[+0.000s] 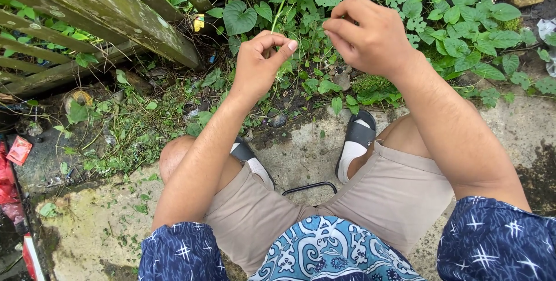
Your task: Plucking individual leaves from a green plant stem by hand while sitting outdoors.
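I see both forearms raised; left hand fingers curled into a pinch, right hand loosely fisted, knuckles up.

Navy sleeves showing white star marks, shirt showing a teal and white swirl pattern, shorts looking beige, sandals looking black, leaves showing green

The left hand pinches a thin green stem that rises upright from its closed fingers. The right hand, near it, is curled with fingertips together. Below them leafy vines cover the ground beside a weathered wooden fence, and black sandals rest on mossy concrete.
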